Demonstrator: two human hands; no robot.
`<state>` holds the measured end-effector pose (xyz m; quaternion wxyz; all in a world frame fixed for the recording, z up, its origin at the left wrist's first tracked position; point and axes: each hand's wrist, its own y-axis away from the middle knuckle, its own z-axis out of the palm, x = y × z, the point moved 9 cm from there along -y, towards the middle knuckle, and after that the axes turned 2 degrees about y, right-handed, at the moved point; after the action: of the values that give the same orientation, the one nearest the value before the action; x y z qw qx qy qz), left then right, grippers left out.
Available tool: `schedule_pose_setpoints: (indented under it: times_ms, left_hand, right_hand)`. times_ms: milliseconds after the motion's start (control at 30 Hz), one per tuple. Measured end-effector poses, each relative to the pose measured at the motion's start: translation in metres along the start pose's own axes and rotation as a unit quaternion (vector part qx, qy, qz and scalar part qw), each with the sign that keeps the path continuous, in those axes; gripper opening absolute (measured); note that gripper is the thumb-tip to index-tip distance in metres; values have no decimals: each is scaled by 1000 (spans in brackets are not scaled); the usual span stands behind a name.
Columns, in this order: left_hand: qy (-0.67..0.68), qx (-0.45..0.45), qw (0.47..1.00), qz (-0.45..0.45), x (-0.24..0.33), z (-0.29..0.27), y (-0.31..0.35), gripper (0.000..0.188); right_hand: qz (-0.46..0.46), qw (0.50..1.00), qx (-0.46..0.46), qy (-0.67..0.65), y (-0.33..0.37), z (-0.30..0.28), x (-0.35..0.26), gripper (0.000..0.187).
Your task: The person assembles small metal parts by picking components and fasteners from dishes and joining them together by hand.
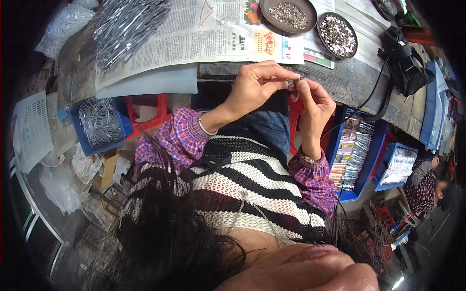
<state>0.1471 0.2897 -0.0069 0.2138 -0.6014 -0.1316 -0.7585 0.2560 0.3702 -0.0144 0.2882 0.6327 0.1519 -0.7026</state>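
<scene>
My left hand (pixel 255 89) reaches in from the left, just off the table's near edge. Its thumb and forefinger are pinched together. Opposite it, my right hand (pixel 314 107) is closed too, with thumb and fingers meeting the left fingertips. Between the fingertips sits a tiny metallic-looking piece, mostly hidden and too small to name. Beyond the hands, a round dark dish (pixel 302 30) holds small elongated metal parts (pixel 288 16). Beside it, a smaller dark dish (pixel 321 34) contains small silvery pieces (pixel 338 36).
Newspaper (pixel 194 39) covers the worn table, with a heap of thin metal strips (pixel 128 29) at its left. Blue bins (pixel 124 121) with metal pieces flank me below table height. A black device (pixel 407 68) with a cable lies at the right. Another person (pixel 422 186) is far right.
</scene>
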Motion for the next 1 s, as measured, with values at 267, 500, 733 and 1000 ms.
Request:
schedule_pose_setpoints:
  times_ms: [267, 500, 733, 1000]
  left_hand:
    - [-6, 22, 1000, 10, 4, -10, 2, 22]
    - [-96, 33, 990, 101, 18, -4, 3, 21]
    - [-58, 39, 996, 50, 15, -8, 7, 18]
    - [-4, 45, 999, -2, 10, -21, 12, 17]
  right_hand:
    - [-102, 983, -30, 152, 1, 17, -13, 8]
    - [-32, 991, 69, 108, 3, -8, -3, 20]
    - [6, 999, -4, 46, -2, -1, 1, 20]
    - [49, 998, -42, -3, -1, 20, 18, 16]
